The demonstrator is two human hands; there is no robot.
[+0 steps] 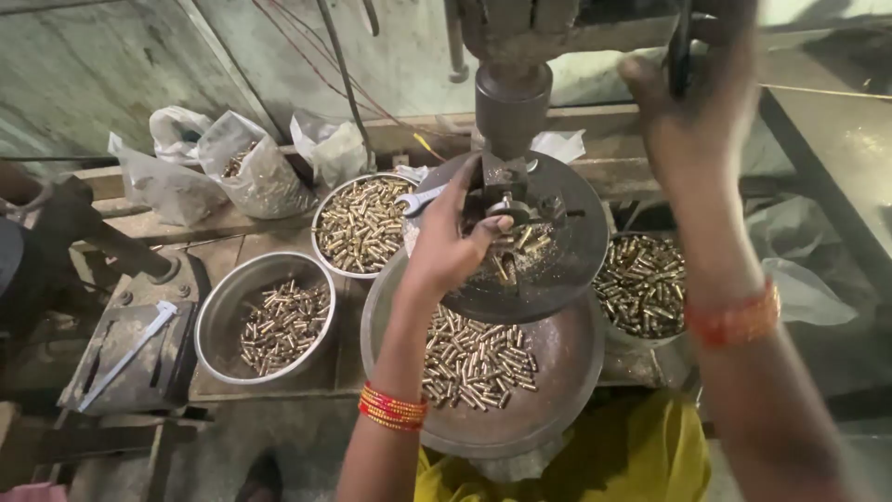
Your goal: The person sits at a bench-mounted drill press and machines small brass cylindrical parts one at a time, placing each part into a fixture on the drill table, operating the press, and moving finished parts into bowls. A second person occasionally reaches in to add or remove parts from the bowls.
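Two hands on a hand-operated press. Clenched the right hand (692, 102) round the dark lever handle (680, 46), up beside the machine head. Reached the left hand (451, 246) onto the round press plate (557, 270), thumb and fingertips pinched together at the small clamp (509, 200) directly under the ram (513, 102); could not tell whether a brass piece sat between them, hidden by the fingers. Left a few loose brass pieces (520, 246) lying on the plate beside the clamp.

Stood a wide pan (567, 409) below the plate, with a scatter of finished-looking brass sleeves (478, 358) in it. Ringed the press with three more bowls of the same brass parts: one at the left (223, 316), one behind it (325, 209), one at the right (641, 284). Laid a spanner (420, 198) on the rear bowl's rim, just beside the plate.

Judged good practice here: seat the piece square and fully down in the clamp, draw the fingertips clear of the ram's path, and only afterwards bear on the lever, smoothly and without jerking. Judged the main hazard a fingertip under the ram, or a piece seated crooked.
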